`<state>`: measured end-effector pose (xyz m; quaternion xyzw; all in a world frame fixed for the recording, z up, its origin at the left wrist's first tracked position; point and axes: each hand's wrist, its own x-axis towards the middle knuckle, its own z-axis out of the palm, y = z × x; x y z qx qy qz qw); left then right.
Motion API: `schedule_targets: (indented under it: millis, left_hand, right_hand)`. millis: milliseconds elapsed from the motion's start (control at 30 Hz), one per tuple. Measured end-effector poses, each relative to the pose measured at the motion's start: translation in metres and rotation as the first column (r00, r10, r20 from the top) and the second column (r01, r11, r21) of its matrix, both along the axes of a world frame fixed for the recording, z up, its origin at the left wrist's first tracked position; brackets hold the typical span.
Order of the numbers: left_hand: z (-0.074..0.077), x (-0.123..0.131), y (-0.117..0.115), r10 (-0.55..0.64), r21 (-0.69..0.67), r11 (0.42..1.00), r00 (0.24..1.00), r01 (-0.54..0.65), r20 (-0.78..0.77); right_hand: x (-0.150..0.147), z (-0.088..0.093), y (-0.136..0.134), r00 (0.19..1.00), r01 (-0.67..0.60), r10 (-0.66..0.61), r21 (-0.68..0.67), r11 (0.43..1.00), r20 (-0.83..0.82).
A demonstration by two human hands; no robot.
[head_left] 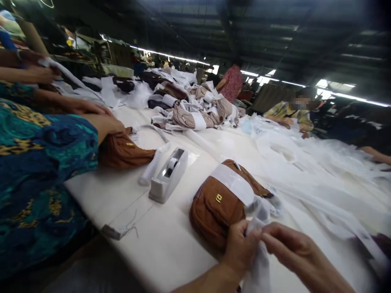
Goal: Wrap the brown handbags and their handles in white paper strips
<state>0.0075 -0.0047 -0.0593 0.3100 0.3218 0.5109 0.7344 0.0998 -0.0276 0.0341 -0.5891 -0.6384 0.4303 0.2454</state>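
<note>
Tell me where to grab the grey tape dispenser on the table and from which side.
Take the tape dispenser from above, across its middle, pinching the two long flat side walls. Its body is narrow and straight-sided, with the roll sunk in the top. A white paper roll lies close beside one wall, so that side probably needs care.

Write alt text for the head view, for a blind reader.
The left hand and right hand pinch a thin white wrapping sheet beside a folded brown fabric bundle banded in white paper, on a white table. A grey plastic tape dispenser stands to its left, near a co-worker's teal patterned sleeve.
</note>
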Motion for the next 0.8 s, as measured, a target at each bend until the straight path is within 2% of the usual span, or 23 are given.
schedule_targets:
  millis: [67, 167, 367, 567, 733, 800]
  left_hand:
    - [-0.005, 0.009, -0.003, 0.041, 0.063, 0.997, 0.999, -0.038, -0.036]
    - [-0.008, 0.009, -0.002, 0.073, 0.111, 0.992, 0.994, -0.064, -0.077]
    - [-0.012, 0.012, -0.003, 0.044, 0.117, 0.993, 0.994, -0.032, -0.098]
    - [-0.014, 0.014, -0.004, 0.046, 0.138, 0.99, 0.986, -0.024, -0.158]
    - [-0.011, 0.011, -0.006, 0.03, 0.218, 0.976, 0.966, 0.027, -0.256]
    - [-0.011, 0.009, -0.005, 0.019, 0.243, 0.968, 0.955, 0.056, -0.296]
  right_hand:
    - [0.041, -0.003, 0.004, 0.989, -0.004, 0.011, -0.047, 0.999, 0.148]
    - [0.064, -0.01, 0.011, 0.966, -0.063, 0.088, -0.108, 0.992, 0.244]
    - [0.059, -0.017, 0.023, 0.968, -0.154, 0.171, -0.106, 0.982, 0.182]
    - [0.066, -0.025, 0.032, 0.981, -0.083, 0.089, -0.043, 0.996, 0.174]
    - [0.07, -0.027, 0.04, 0.977, -0.102, 0.117, -0.093, 0.99, 0.18]
    - [0.067, -0.029, 0.042, 0.973, -0.095, 0.108, -0.074, 0.993, 0.205]
